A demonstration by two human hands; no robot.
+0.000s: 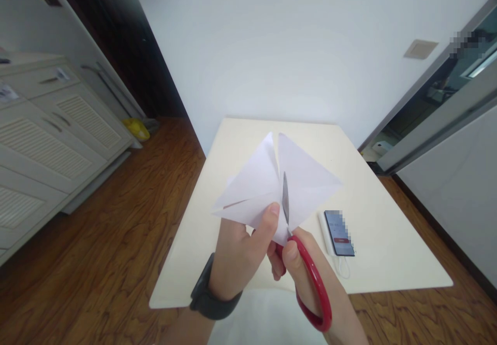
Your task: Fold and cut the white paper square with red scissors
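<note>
Centre frame, above the table [240,143]: left hand [236,254] pinches folded white paper [267,184], right hand [306,267] grips red scissors [310,277], blade well into the cut, thumb tip beside it, so risk of nicked thumb or paper slipping.

White room, wood floor.
Cream table [373,189] at centre against white wall [291,49]; louvred cabinets [50,132] at left, dark doorway [128,39] upper left, sliding glass door [446,101] at right, wood floor [116,231] below.

Black wristband [212,296], bare forearms.
</note>
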